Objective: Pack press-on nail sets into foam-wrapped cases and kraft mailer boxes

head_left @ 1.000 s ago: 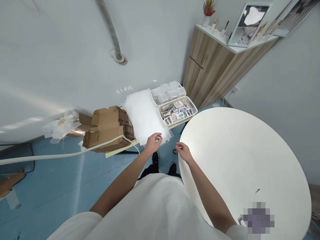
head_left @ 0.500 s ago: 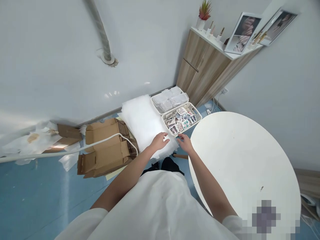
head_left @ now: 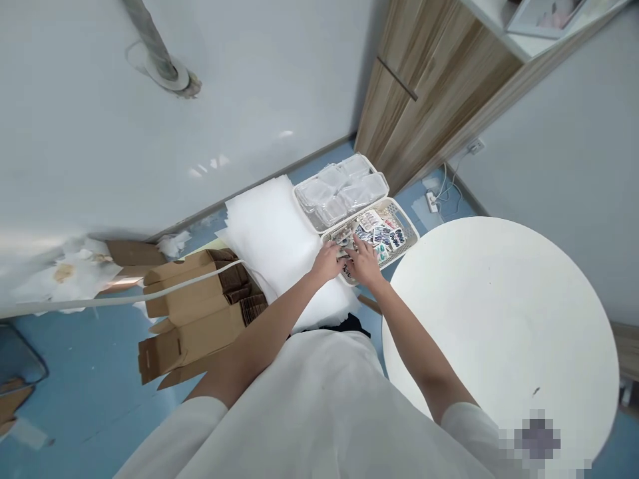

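Note:
A white perforated plastic basket (head_left: 410,229) stands ahead of me, holding a pile of small cards of press-on nails (head_left: 383,234) in several colours. My left hand (head_left: 327,262) is over the basket's near left corner, its fingers reaching in at the cards; no card shows in its grasp. Beside it, my right hand (head_left: 364,265) lies over the cards with its fingers apart, touching them. The cards beneath both palms are hidden.
Behind is a second basket of clear plastic cases (head_left: 332,193). Left of the baskets lie a stack of white sheets (head_left: 269,233) and flattened cardboard boxes (head_left: 194,299). A round white table (head_left: 499,319) stands right; a wooden cabinet (head_left: 424,86) and power strip (head_left: 432,201) are beyond.
Both hands have moved forward from the basket's near edge into it, onto the cards. The camera view has tipped down and come closer to the baskets.

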A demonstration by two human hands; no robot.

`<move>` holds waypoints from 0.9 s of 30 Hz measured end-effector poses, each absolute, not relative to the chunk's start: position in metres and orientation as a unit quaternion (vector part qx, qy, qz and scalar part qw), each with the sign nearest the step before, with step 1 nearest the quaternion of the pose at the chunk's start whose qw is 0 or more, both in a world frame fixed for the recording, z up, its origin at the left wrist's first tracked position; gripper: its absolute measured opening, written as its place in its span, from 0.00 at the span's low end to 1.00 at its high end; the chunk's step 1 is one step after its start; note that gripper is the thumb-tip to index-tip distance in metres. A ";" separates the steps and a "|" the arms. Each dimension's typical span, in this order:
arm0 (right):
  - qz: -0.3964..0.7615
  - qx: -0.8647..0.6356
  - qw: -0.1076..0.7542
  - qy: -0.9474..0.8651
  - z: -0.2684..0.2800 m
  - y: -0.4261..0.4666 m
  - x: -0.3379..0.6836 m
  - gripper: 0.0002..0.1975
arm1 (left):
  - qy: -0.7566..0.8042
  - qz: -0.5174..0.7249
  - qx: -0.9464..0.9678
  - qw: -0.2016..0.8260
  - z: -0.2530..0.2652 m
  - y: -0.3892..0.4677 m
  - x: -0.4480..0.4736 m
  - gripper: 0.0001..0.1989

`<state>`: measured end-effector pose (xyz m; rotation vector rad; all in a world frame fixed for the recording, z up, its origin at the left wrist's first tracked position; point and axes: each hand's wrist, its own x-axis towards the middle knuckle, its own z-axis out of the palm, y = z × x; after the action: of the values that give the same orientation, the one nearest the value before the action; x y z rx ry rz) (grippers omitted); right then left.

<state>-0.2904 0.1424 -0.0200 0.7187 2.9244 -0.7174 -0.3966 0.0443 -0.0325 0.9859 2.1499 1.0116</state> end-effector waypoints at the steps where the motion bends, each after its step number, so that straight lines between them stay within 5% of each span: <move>1: -0.215 0.224 0.031 0.950 -0.022 0.146 -0.297 0.17 | 0.802 0.369 0.374 0.284 -0.035 0.051 -0.399 0.14; 8: -0.219 0.204 0.066 0.952 -0.036 0.173 -0.318 0.15 | 0.813 0.323 0.389 0.287 -0.050 0.071 -0.403 0.13; 16: -0.287 0.227 0.032 0.930 -0.039 0.180 -0.314 0.15 | 0.805 0.327 0.395 0.299 -0.048 0.070 -0.408 0.24; 27: -0.437 0.306 -0.099 0.840 -0.032 0.176 -0.296 0.14 | 0.803 0.432 0.300 0.279 -0.037 0.071 -0.417 0.13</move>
<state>-0.2961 0.1757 -0.0320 1.0257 2.8202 -1.4672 -0.4165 0.0710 -0.0374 0.8061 2.1550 1.1600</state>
